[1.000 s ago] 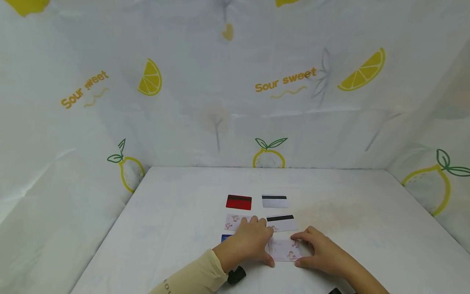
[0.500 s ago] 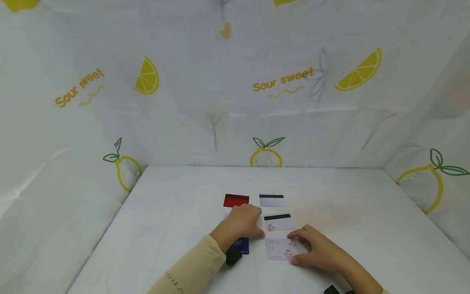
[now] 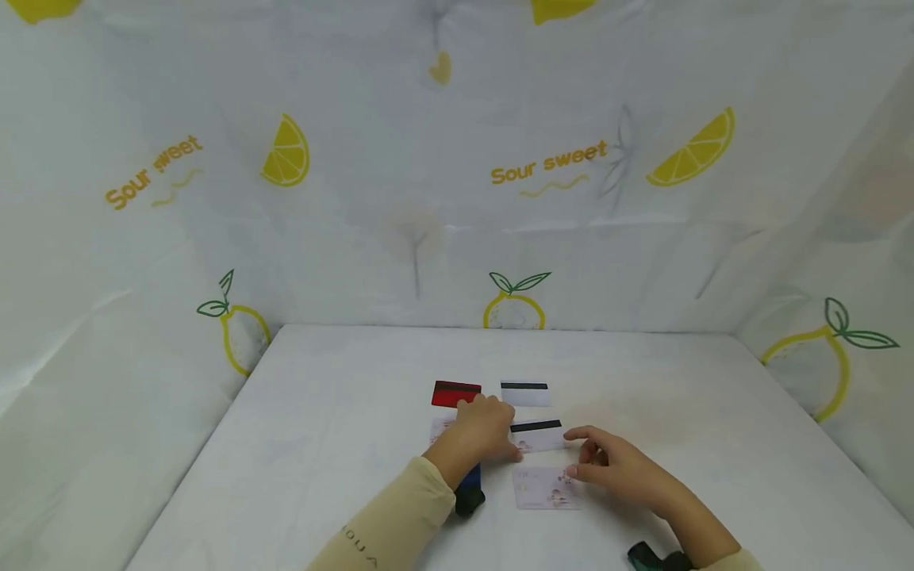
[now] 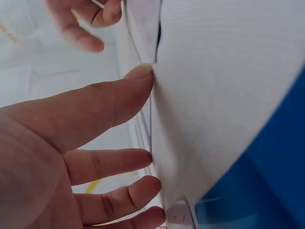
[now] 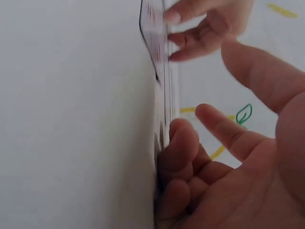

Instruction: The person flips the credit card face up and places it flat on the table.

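My left hand (image 3: pixel 484 432) is over the middle row of cards, covering most of a floral pink card (image 3: pixel 439 429). Its thumb tip is at the left edge of a white card with a black stripe (image 3: pixel 539 438). In the left wrist view the fingers (image 4: pixel 114 167) are spread, with fingertips on the table. My right hand (image 3: pixel 620 469) has its index fingertip by that striped card's right edge and its thumb above the right edge of a nearer floral card (image 3: pixel 535 485). Its thumb and index finger are apart; the other fingers are bent. A blue card (image 3: pixel 471 478) is partly hidden under the left wrist.
A red card (image 3: pixel 451 392) and another white striped card (image 3: pixel 524 396) form the back row. A black wrist device (image 3: pixel 469 501) hangs by the left wrist, another (image 3: pixel 658 558) below the right. A lemon-print sheet (image 3: pixel 400 198) walls the white table (image 3: pixel 321 428).
My left hand has left the front floral card and shifted back to the middle row. My right hand has slid up from the front card's right edge toward the middle striped card.
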A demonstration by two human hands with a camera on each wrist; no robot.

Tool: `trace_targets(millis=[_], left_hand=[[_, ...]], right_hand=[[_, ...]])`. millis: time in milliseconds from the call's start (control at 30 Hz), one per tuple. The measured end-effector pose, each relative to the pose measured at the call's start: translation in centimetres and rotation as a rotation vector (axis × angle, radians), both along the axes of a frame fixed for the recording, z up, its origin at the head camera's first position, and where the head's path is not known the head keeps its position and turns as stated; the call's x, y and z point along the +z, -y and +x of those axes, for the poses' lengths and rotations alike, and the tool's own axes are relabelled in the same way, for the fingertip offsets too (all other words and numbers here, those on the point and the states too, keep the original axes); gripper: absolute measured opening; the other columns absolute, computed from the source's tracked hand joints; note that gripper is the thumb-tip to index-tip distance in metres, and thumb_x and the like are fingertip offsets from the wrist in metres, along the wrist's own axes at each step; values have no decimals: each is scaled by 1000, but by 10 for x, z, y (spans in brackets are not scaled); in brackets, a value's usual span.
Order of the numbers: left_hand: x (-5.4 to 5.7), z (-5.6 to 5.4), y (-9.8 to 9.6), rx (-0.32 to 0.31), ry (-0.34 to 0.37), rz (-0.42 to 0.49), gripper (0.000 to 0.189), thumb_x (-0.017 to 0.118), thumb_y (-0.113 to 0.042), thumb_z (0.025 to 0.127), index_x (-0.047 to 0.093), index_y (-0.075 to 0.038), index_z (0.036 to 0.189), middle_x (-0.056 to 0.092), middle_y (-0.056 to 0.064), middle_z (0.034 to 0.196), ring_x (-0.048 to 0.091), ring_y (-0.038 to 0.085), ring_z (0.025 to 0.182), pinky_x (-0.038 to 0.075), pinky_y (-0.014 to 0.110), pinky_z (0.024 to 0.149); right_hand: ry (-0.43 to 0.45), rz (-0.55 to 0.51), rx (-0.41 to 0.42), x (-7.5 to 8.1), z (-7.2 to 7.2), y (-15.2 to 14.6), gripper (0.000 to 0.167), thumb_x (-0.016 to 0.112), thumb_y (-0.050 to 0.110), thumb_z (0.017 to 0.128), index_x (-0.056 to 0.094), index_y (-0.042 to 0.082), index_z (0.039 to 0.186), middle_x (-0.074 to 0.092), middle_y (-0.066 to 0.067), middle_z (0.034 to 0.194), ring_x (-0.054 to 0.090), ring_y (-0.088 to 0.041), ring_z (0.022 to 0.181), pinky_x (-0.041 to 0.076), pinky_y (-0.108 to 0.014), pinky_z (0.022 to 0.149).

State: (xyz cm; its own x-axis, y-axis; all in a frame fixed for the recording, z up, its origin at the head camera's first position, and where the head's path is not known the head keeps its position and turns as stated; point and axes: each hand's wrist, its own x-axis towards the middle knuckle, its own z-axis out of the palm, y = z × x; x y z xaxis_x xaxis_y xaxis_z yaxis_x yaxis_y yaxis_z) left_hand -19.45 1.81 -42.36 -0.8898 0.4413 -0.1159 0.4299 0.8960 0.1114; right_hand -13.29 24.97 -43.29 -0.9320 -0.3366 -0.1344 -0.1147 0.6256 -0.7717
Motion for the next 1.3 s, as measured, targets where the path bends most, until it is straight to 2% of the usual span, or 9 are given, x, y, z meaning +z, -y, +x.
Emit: trace_targets(millis=[133, 233, 367, 467, 667, 800, 967, 1300], left_hand=[[-2, 0, -1, -5, -17, -12, 48, 83, -54, 71, 69, -17, 98, 61, 1, 87, 54, 21, 86, 46, 45, 79], [-3, 0, -2, -3, -20, -16, 49, 82, -55, 71, 70, -18, 101, 62, 1, 88, 53, 21, 85, 47, 44, 79], [-3, 1, -3, 1, -6, -18, 49, 82, -54, 72, 70, -18, 103, 62, 1, 89, 52, 21, 85, 47, 44, 80], [-3, 1, -4, 1, 8, -20, 48, 81, -53, 74, 70, -19, 105, 62, 1, 90, 51, 21, 86, 46, 44, 81], [-3, 1, -5, 5, -10, -20, 44, 80, -50, 76, 71, -20, 106, 63, 1, 91, 51, 21, 85, 46, 44, 81], [-2, 1, -4, 11, -13, -12, 41, 80, -49, 76, 70, -20, 104, 63, 0, 90, 51, 21, 85, 45, 44, 81], [-1, 3, -4, 14, 29, 8, 40, 79, -47, 78, 70, -22, 107, 62, 1, 92, 48, 21, 86, 43, 42, 80], [0, 2, -1, 24, 53, 40, 46, 79, -46, 78, 65, -24, 116, 61, 0, 99, 46, 20, 92, 42, 42, 79]], right_hand=[[22, 30, -14, 4, -18, -1, 66, 78, 28, 83, 48, 9, 139, 53, -6, 95, 50, -17, 75, 42, -25, 61], [9, 90, -14, 5, -31, 0, 72, 82, 25, 79, 47, 10, 141, 52, -6, 97, 49, -18, 80, 42, -27, 66], [24, 158, -23, 7, -43, 6, 73, 84, 18, 75, 50, 10, 138, 50, -6, 92, 47, -19, 80, 39, -32, 68], [42, 214, -41, 10, -49, 11, 67, 86, 15, 72, 56, 10, 132, 48, -6, 87, 46, -20, 77, 38, -33, 65], [46, 281, -84, 11, -54, 17, 55, 86, 14, 71, 62, 11, 121, 49, -5, 84, 47, -20, 75, 38, -33, 64], [55, 270, -109, 9, -55, 17, 52, 86, 15, 72, 62, 10, 118, 48, -5, 84, 48, -20, 76, 38, -33, 64], [65, 249, -125, 7, -52, 15, 50, 86, 16, 73, 63, 9, 116, 48, -6, 84, 48, -20, 74, 38, -33, 62], [32, 195, -114, 6, -52, 15, 51, 87, 14, 71, 56, 6, 111, 48, -6, 81, 48, -19, 73, 38, -33, 63]])
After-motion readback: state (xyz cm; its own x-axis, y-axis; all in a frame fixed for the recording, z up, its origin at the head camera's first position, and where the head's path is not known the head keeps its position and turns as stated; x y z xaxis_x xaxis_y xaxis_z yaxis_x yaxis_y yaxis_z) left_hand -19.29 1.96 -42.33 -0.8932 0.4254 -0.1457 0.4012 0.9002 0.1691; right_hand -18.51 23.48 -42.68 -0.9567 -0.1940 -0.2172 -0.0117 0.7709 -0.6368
